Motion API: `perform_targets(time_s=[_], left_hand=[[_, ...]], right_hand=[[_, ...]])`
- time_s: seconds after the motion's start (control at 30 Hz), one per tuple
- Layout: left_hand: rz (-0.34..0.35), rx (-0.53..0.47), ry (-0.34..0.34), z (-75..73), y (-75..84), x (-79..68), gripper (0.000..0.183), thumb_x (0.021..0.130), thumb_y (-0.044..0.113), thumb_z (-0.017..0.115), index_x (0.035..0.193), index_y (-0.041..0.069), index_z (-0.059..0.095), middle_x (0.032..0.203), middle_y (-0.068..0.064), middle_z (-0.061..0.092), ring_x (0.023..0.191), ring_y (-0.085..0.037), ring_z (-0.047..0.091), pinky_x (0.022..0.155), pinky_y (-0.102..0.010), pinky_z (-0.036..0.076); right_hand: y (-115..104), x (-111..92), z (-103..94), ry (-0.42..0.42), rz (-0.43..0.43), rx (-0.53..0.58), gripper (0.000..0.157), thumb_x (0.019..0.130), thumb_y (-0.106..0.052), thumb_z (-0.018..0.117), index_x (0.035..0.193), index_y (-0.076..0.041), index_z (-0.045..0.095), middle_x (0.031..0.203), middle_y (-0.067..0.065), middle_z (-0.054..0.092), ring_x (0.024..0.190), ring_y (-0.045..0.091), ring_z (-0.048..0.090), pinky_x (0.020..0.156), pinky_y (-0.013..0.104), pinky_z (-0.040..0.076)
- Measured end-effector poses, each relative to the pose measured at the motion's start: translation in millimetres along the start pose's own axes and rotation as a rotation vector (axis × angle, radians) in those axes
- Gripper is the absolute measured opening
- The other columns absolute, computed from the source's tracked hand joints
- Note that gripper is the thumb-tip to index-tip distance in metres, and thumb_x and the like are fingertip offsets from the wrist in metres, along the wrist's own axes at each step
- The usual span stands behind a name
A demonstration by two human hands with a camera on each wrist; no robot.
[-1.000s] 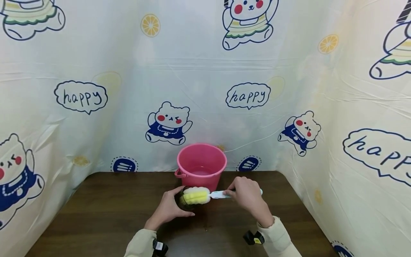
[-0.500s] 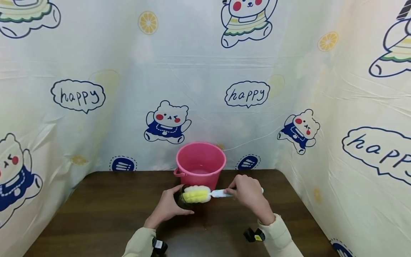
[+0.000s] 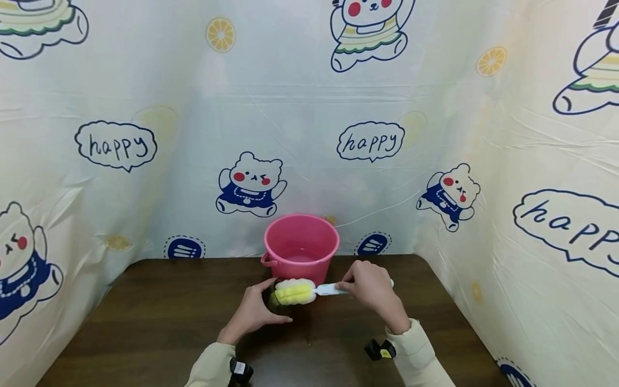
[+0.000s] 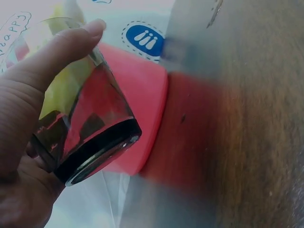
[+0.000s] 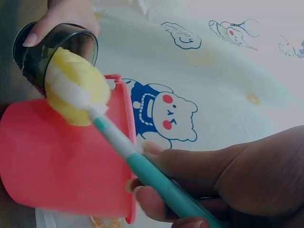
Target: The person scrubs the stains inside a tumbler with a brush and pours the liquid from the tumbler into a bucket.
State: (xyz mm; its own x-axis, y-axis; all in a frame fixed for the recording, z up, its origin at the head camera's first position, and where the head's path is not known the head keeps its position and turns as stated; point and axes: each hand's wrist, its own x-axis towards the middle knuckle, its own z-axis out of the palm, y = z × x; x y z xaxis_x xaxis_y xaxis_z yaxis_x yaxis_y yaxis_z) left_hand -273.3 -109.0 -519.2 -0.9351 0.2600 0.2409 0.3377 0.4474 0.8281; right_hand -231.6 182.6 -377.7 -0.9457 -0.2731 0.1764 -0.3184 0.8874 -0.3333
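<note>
My left hand [image 3: 252, 312] grips a dark tinted drinking glass [image 4: 97, 116], tilted so its mouth faces right. The thumb lies along the near side of the glass, and its thick base shows in the left wrist view. My right hand [image 3: 372, 287] holds the handle [image 5: 156, 178] of a sponge bottle brush, white and teal, between thumb and fingers. The brush's yellow and white sponge head [image 5: 78, 90] sits partly inside the glass mouth, with the rest sticking out. Both hands are above the table, in front of a pink bucket [image 3: 302, 236].
The bucket stands at the back of the dark wooden table [image 3: 159, 322], its small side lug [image 3: 268, 260] towards the left. Behind and at both sides hangs a pale curtain [image 3: 309, 107] printed with bears and lettering. Black wrist cameras sit at both cuffs.
The sponge head and right hand shift only slightly, a little right and then back left. Both hands keep their holds, and the whole head view drifts slightly.
</note>
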Motion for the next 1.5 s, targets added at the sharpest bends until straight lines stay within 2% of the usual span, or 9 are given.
perform_targets(time_s=[0.17,0.3,0.43,0.63,0.77,0.93,1.23,1.37,1.5], left_hand=[[0.009,-0.021,-0.027,0.0,-1.0,-3.3,0.097,0.06,0.03,0.101,0.144,0.008,0.056,0.138,-0.007,0.062,0.126,-0.029,0.057,0.102,-0.055,0.049],[0.012,-0.021,-0.021,0.6,-1.9,-3.5,0.097,0.059,0.03,0.101,0.143,0.01,0.057,0.134,-0.003,0.064,0.121,-0.025,0.059,0.1,-0.051,0.051],[0.008,0.005,0.003,0.1,-1.2,-2.4,0.098,0.059,0.031,0.101,0.143,0.009,0.057,0.135,-0.004,0.064,0.122,-0.026,0.059,0.102,-0.054,0.05],[0.002,-0.019,-0.013,-0.5,-1.8,-5.1,0.099,0.059,0.029,0.101,0.144,0.007,0.055,0.136,-0.006,0.063,0.123,-0.028,0.058,0.102,-0.055,0.05],[-0.002,-0.034,-0.034,0.3,-3.5,-6.6,0.096,0.06,0.029,0.101,0.143,0.01,0.056,0.132,-0.002,0.065,0.119,-0.024,0.06,0.098,-0.05,0.052],[-0.015,-0.011,-0.026,0.0,-4.4,-5.8,0.098,0.06,0.031,0.101,0.143,0.008,0.056,0.137,-0.005,0.062,0.124,-0.027,0.058,0.101,-0.053,0.051],[0.009,-0.002,-0.006,-1.1,-3.4,-5.6,0.101,0.058,0.031,0.101,0.144,0.005,0.055,0.139,-0.008,0.062,0.126,-0.03,0.057,0.101,-0.054,0.05],[0.018,-0.018,-0.01,-0.5,-2.3,-4.1,0.098,0.059,0.03,0.101,0.143,0.008,0.056,0.134,-0.004,0.064,0.12,-0.025,0.06,0.098,-0.051,0.052],[0.011,-0.008,0.003,-2.1,0.4,-2.9,0.097,0.059,0.029,0.101,0.142,0.007,0.057,0.137,-0.007,0.063,0.124,-0.028,0.058,0.102,-0.055,0.049]], right_hand=[[1,-2,1.3,-0.075,-0.03,0.061,0.015,0.086,-0.031,0.082,0.076,-0.02,0.083,0.056,-0.013,0.064,0.049,0.006,0.056,0.047,0.029,0.042],[2,-1,3.4,-0.037,0.004,0.093,0.016,0.087,-0.032,0.082,0.076,-0.02,0.082,0.055,-0.011,0.063,0.05,0.007,0.055,0.047,0.029,0.04],[0,-2,5.0,-0.008,0.041,0.03,0.018,0.085,-0.033,0.082,0.074,-0.02,0.081,0.052,-0.012,0.058,0.05,0.008,0.051,0.047,0.028,0.039],[-7,-8,2.4,-0.04,0.004,0.001,0.017,0.085,-0.034,0.083,0.075,-0.021,0.082,0.052,-0.014,0.058,0.048,0.005,0.052,0.047,0.028,0.041],[-12,-6,0.4,0.009,-0.018,-0.021,0.017,0.085,-0.035,0.083,0.076,-0.02,0.082,0.053,-0.014,0.059,0.048,0.005,0.05,0.045,0.026,0.04],[-11,-2,-3.4,0.043,-0.006,-0.096,0.017,0.084,-0.035,0.083,0.078,-0.02,0.083,0.053,-0.015,0.058,0.049,0.005,0.048,0.045,0.026,0.039],[-5,0,-6.6,-0.035,-0.092,-0.032,0.016,0.084,-0.034,0.083,0.075,-0.021,0.082,0.058,-0.011,0.066,0.049,0.002,0.052,0.045,0.028,0.041],[-4,4,-3.5,0.007,-0.071,-0.021,0.017,0.085,-0.034,0.083,0.075,-0.021,0.082,0.057,-0.01,0.065,0.049,0.004,0.051,0.045,0.027,0.041],[-7,4,-5.7,0.023,-0.052,-0.076,0.017,0.084,-0.035,0.084,0.075,-0.021,0.082,0.055,-0.014,0.06,0.049,0.005,0.049,0.045,0.027,0.04]])
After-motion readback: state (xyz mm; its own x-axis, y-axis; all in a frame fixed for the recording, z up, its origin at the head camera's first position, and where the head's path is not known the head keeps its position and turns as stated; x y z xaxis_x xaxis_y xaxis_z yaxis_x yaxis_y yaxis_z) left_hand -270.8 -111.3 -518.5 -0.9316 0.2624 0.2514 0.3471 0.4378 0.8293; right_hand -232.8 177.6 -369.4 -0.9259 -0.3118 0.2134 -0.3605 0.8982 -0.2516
